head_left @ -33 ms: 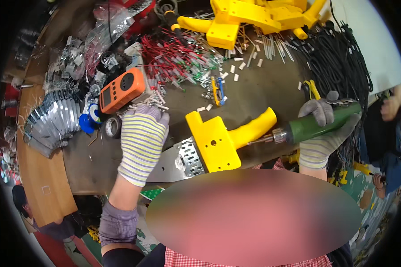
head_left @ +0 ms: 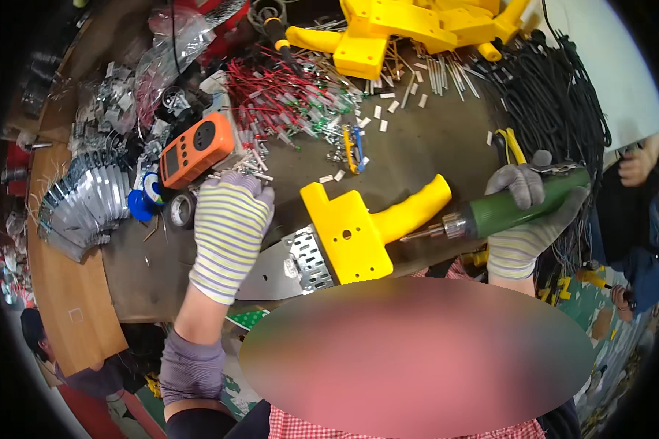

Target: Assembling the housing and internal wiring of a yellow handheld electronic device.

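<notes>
My left hand (head_left: 231, 234), in a striped knit glove, reaches over a small heap of little metallic parts (head_left: 256, 165) beside the orange meter (head_left: 196, 150). Its fingers curl downward, and their tips are hidden behind the knuckles. My right hand (head_left: 521, 241), gloved too, is wrapped round a green electric screwdriver (head_left: 496, 212). The driver's bit points left, near the handle of a yellow plastic tool housing (head_left: 362, 256). That housing lies in front of me with a silver metal plate (head_left: 267, 284) projecting from its left side. Neither hand touches the housing.
Red-wired parts (head_left: 278, 95) and more yellow housings (head_left: 395, 33) lie at the back. Black cables (head_left: 549, 102) are bundled at right, near yellow-handled pliers (head_left: 516, 146). Stacked metal plates (head_left: 88, 201) and a tape roll (head_left: 181, 209) sit left. Another person's hand (head_left: 638, 167) shows far right.
The whole view has shifted slightly. Both hands keep their poses, and the screwdriver stays in my right hand.
</notes>
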A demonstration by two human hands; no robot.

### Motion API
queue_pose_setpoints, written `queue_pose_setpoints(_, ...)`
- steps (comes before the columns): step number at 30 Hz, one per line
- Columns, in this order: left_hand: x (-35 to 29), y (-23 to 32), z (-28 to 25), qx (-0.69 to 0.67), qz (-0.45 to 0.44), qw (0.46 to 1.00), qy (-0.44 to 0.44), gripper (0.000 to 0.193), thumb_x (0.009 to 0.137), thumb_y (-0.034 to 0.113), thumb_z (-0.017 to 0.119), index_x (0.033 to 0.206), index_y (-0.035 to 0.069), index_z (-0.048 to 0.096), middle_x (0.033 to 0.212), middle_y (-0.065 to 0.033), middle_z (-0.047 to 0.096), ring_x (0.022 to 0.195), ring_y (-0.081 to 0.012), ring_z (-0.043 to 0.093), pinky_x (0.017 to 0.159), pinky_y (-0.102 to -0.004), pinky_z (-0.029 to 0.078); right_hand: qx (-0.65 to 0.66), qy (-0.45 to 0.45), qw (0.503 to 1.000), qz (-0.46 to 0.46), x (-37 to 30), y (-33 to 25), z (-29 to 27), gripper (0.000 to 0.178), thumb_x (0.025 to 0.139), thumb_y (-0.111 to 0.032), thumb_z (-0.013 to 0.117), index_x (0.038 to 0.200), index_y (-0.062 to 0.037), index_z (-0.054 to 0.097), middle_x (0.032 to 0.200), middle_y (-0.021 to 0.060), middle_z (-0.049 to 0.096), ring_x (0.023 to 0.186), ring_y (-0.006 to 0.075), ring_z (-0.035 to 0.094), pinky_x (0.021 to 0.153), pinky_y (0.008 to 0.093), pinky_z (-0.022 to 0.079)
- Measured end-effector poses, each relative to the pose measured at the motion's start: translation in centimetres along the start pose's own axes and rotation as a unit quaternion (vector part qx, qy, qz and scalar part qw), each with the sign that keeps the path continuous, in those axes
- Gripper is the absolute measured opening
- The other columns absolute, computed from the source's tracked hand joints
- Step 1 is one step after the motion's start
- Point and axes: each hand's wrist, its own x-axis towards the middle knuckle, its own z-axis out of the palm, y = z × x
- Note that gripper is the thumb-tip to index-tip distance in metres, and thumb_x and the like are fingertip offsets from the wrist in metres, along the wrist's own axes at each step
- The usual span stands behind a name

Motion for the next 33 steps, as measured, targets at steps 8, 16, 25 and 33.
queue_pose_setpoints(8,0.5,0.5,0.5,-0.133,-0.042,0.987,0.082,0.012,0.073,0.008,0.074,0.082,0.009,0.066,0.087,-0.0077,0.063,0.082,-0.0294,0.06,0.075,-0.0416,0.048,0.015,0.052,0.999,-0.008,-1.3,1.5,0.3,0.07,0.087,-0.066,0.065,0.117,-0.0031,0.058,0.061,-0.0048,0.037,0.058,0.0124,0.039,0.091,0.0333,0.039)
queue_pose_setpoints(16,-6.6,10.5,-1.2,-0.318,-0.209,0.907,0.179,0.017,0.067,0.01,0.076,0.081,0.012,0.066,0.08,-0.005,0.062,0.078,-0.0259,0.059,0.074,-0.0404,0.047,0.012,0.043,0.999,0.022,-1.1,1.8,0.7,0.064,0.085,-0.058,0.071,0.114,-0.0018,0.06,0.062,-0.0046,0.039,0.059,0.0114,0.04,0.093,0.0319,0.042)
queue_pose_setpoints(25,-6.4,11.5,0.1,-0.323,-0.19,0.903,0.21,0.017,0.067,0.016,0.078,0.077,0.014,0.065,0.075,-0.0035,0.061,0.073,-0.0243,0.056,0.07,-0.0415,0.042,0.022,0.051,0.998,0.031,-1.1,2.2,0.3,0.063,0.087,-0.06,0.068,0.109,-0.0022,0.06,0.063,-0.0044,0.039,0.059,0.0112,0.039,0.089,0.0322,0.041)
queue_pose_setpoints(33,-6.3,11.0,0.1,-0.339,-0.17,0.9,0.213,0.019,0.067,0.016,0.081,0.078,0.013,0.066,0.075,-0.0038,0.061,0.072,-0.0249,0.057,0.071,-0.0413,0.043,-0.003,0.032,0.999,0.034,-0.8,2.3,0.0,0.061,0.086,-0.06,0.068,0.106,-0.0024,0.061,0.063,-0.0052,0.042,0.057,0.0102,0.038,0.084,0.0317,0.041)
